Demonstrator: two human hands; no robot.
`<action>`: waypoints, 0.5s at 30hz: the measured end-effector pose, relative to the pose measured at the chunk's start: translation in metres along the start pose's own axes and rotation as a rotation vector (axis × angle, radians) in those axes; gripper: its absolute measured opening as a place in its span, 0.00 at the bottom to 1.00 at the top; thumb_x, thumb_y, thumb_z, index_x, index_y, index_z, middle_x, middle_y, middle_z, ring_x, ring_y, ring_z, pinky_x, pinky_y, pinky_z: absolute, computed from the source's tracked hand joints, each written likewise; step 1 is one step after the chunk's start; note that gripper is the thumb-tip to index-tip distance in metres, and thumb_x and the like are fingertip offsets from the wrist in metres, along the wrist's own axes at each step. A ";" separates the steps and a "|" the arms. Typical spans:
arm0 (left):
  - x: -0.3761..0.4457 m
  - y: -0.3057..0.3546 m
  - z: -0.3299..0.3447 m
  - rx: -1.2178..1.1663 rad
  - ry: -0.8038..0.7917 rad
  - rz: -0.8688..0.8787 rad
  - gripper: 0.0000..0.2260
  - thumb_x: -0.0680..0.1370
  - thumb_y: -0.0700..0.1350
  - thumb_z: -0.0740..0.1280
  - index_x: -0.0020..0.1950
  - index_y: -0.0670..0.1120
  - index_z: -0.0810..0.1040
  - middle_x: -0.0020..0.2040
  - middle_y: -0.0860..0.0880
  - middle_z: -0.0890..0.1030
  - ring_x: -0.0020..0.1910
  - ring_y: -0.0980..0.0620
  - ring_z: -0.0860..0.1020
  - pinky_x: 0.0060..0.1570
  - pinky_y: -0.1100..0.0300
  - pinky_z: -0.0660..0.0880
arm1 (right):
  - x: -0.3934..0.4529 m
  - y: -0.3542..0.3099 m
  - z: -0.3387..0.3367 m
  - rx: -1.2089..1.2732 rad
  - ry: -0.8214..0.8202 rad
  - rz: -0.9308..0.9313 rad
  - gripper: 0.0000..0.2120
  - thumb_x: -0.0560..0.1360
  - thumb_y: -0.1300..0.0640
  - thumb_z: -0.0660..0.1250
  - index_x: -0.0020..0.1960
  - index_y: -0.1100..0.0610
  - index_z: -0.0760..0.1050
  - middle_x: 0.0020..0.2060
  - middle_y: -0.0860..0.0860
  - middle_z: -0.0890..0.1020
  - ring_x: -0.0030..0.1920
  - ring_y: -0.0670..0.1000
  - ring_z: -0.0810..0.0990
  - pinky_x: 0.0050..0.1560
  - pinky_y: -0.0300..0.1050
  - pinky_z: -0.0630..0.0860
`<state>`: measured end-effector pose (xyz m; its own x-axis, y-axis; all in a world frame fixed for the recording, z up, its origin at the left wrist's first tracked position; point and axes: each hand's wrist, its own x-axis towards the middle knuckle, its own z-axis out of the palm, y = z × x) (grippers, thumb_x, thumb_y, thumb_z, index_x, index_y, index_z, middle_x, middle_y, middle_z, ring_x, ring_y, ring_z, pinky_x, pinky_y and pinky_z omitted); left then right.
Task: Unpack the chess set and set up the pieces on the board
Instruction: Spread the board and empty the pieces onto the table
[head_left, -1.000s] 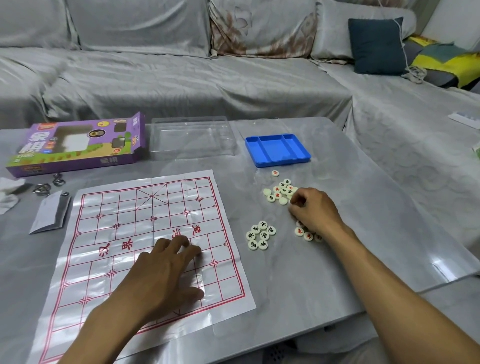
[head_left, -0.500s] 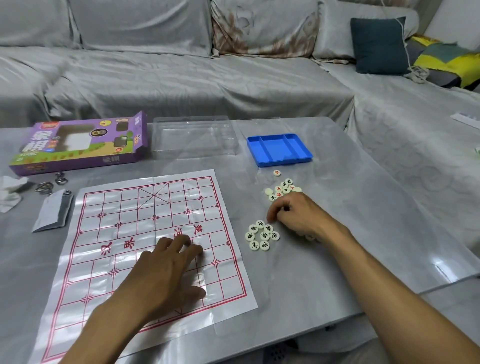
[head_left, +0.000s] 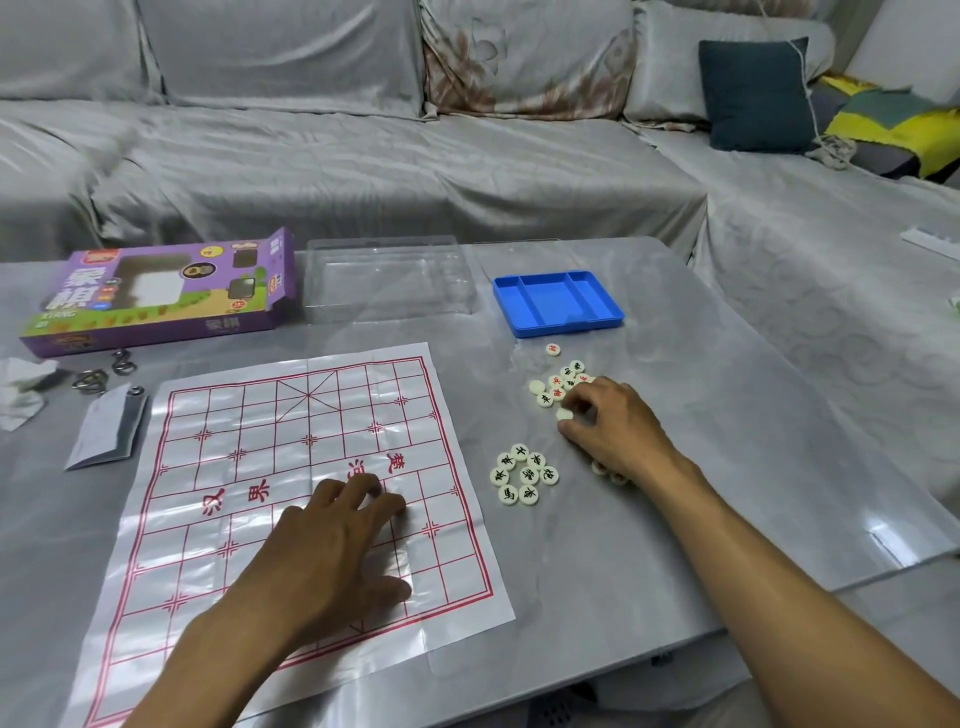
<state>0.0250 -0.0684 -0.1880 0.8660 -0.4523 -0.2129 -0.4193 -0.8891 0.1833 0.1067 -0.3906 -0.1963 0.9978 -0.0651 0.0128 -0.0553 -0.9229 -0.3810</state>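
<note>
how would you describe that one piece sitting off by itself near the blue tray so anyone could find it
Start at the blue tray on the far right part of the grey table. Just in front of the tray's near edge lies a single round cream piece with a red character. It sits alone, apart from the pile of pieces by the right hand.

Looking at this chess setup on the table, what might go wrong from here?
The board sheet is thin, creased plastic that does not lie fully flat; only the left hand presses it, so placed pieces may slide or tip if it shifts. The right hand is picking in the red-marked pile, and its wrist covers a few pieces that could get knocked away. One stray piece lies apart, near the blue tray, and is easily overlooked.
</note>
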 end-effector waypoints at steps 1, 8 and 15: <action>0.000 0.000 0.000 -0.003 0.001 0.001 0.34 0.67 0.69 0.58 0.71 0.61 0.61 0.72 0.58 0.60 0.69 0.51 0.62 0.58 0.56 0.69 | 0.000 -0.002 0.001 -0.008 0.004 -0.006 0.08 0.74 0.49 0.67 0.51 0.50 0.79 0.49 0.46 0.77 0.52 0.49 0.74 0.49 0.47 0.75; 0.000 -0.002 0.000 -0.015 0.001 0.002 0.36 0.64 0.71 0.55 0.70 0.61 0.62 0.72 0.57 0.61 0.68 0.50 0.62 0.57 0.54 0.70 | -0.001 -0.002 -0.009 0.209 -0.047 0.099 0.10 0.79 0.51 0.64 0.43 0.51 0.82 0.34 0.45 0.79 0.34 0.47 0.76 0.35 0.43 0.70; 0.000 0.000 -0.001 0.002 -0.004 0.011 0.31 0.71 0.68 0.63 0.71 0.61 0.59 0.73 0.57 0.59 0.70 0.51 0.61 0.60 0.55 0.69 | -0.004 -0.007 -0.005 0.059 0.065 0.052 0.04 0.75 0.54 0.68 0.45 0.51 0.81 0.40 0.45 0.82 0.41 0.49 0.80 0.40 0.45 0.77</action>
<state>0.0251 -0.0685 -0.1867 0.8600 -0.4627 -0.2152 -0.4296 -0.8841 0.1839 0.1033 -0.3863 -0.1888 0.9890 -0.1390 0.0509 -0.1031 -0.8937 -0.4366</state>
